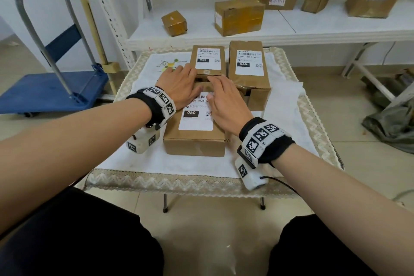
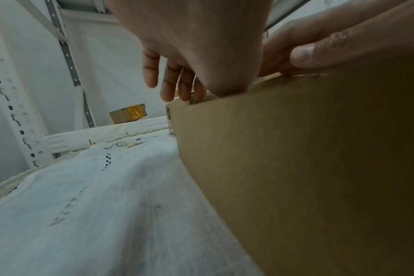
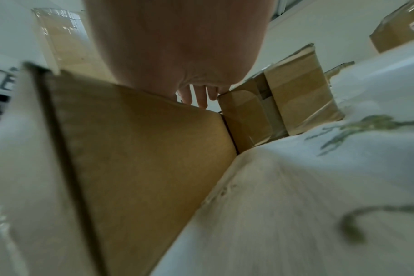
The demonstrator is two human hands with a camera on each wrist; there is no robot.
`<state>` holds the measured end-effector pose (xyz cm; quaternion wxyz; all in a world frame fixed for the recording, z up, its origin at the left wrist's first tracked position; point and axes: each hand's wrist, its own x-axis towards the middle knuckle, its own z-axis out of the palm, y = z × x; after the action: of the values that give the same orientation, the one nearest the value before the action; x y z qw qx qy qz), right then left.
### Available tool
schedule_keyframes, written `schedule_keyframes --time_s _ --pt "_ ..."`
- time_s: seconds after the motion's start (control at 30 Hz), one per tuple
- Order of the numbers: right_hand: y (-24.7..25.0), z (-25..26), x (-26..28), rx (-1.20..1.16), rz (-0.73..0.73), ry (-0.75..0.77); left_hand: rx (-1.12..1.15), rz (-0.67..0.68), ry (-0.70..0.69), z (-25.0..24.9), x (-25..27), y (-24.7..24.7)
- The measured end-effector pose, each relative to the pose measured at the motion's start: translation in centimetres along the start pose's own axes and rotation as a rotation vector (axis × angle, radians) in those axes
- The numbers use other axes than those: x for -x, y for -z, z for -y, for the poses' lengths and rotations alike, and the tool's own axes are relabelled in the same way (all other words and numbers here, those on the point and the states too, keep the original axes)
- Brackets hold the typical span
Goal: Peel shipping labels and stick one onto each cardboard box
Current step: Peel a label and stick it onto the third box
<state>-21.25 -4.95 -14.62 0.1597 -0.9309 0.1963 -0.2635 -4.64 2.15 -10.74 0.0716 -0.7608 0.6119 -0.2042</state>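
Both hands, left hand (image 1: 179, 83) and right hand (image 1: 226, 98), lay flat, apparently smoothing the white shipping label (image 1: 197, 116) on the near brown cardboard box (image 1: 195, 141); uneven pressure could trap wrinkles.

The white shipping label (image 1: 197, 116) on the brown cardboard box under both hands reads "060" in a black block, and "0-06B-A" between the left fingers (image 1: 197, 92) and right fingertips (image 1: 210, 97). Beyond the fingers, two more white labels (image 1: 209, 58) (image 1: 249, 61) read "060-06B A05" and "060".
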Motion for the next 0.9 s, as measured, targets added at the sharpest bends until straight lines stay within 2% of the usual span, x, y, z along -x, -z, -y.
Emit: schedule_keyframes --time_s 0.27,0.57,0.73,0.9 --pt "0.5 0.0 -0.3 0.033 0.014 0.016 0.036 0.006 0.054 0.2 -0.2 -0.3" --pt "1.5 0.6 -0.9 -0.047 0.026 -0.028 0.234 0.055 0.2 0.5 0.5 -0.2" --pt "1.9 0.7 -1.1 -0.093 0.079 -0.089 0.429 0.136 0.287 1.7 1.1 0.5" --pt "3.0 1.0 -0.8 -0.179 0.114 -0.161 0.724 0.12 0.35 2.6 2.2 1.1"
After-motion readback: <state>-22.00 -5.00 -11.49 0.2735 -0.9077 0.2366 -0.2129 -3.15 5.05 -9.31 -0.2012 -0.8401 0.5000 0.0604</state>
